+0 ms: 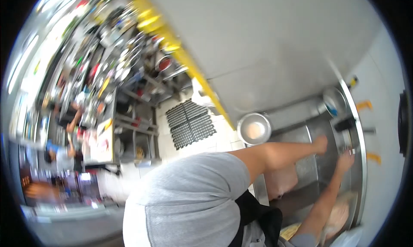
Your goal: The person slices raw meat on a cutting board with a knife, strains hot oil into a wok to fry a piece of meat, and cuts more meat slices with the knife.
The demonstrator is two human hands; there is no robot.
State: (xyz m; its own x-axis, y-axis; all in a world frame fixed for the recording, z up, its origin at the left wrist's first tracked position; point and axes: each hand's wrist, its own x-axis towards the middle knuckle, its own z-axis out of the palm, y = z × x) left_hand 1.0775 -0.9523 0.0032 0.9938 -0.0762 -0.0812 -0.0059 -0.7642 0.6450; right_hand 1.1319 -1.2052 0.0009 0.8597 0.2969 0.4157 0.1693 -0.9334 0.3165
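Both my arms reach over a steel sink (331,165). My left hand (320,144) hovers above the basin, its fingers curled in and blurred; what they hold, if anything, is hidden. My right hand (345,159) is closed near the sink's far wall, with a small pale spot at its fingertips that I cannot make out. Close to the right hand lies a dark object (344,125). A large pink slab, like raw meat (282,180), rests below my left forearm. Beside my right forearm is a pale, fleshy mass (339,217), blurred.
A round steel bowl (254,128) with something pale inside stands left of the sink. A metal pot (334,101) sits in the corner. Orange handles (364,105) line the wall. Behind are a black floor mat (190,123), a worktable (112,137) and other people.
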